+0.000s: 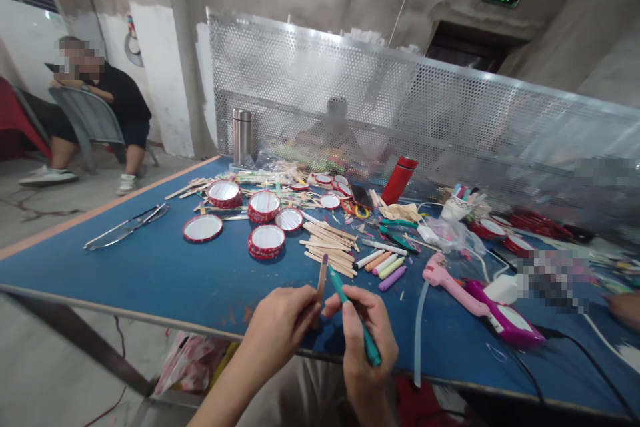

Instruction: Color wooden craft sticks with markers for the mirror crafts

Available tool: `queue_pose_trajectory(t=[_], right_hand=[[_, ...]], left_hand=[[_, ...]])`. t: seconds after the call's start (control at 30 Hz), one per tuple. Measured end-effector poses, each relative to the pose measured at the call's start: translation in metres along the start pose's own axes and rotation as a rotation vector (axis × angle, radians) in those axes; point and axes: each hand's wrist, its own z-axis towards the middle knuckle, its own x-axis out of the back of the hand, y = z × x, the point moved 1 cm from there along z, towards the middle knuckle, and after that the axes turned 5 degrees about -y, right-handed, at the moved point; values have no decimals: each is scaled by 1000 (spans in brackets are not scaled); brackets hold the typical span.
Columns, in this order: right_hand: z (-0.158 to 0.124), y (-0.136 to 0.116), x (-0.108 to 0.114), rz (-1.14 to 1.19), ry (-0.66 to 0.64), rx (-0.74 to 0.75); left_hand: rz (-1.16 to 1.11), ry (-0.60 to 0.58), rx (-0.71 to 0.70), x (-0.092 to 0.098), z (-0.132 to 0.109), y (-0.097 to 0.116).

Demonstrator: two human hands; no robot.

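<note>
My left hand (287, 320) is closed round a wooden craft stick (322, 278), held upright with a purple patch at its top end. Close beside it, my right hand (367, 340) grips a teal marker (369, 341), its upper end pointing at the stick. Whether the marker touches the stick I cannot tell. Just beyond my hands lies a pile of plain craft sticks (330, 245). Several coloured markers (393, 267) lie in a row to the right of that pile. Round red-rimmed discs (267, 240), some stacked, stand on the blue table to the left.
A pink glue gun (455, 287) with a glue stick and cord lies at right. Green-handled pliers (397, 237), a red bottle (400, 180) and a steel flask (243, 137) stand or lie farther back. A perforated metal screen (300, 87) borders the table. Someone sits at far left (117, 97).
</note>
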Motion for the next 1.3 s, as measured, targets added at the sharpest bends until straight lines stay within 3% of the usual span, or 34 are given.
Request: queue_pose_trajectory(t=[0.17,0.4,0.67,0.87,1.13,1.3], right_hand=[[0,-1,0,-5,-71,41],[-1,1,0,10,21,-33],[1,-2,0,-21,-55,46],[-1,0,1,-6,13,-2],[-1,-1,0,3,-75,55],[-1,0,0,-10,-13,19]], left_hand=[[-1,21,-11,0,0,0],[3,1,-4,-1,1,-1],[-3,25,-11,-1,-1,0],[-6,3,-7,-1,-1,0],[0,26,-25,0,-1,0],[0,19,-26,0,-1,-1]])
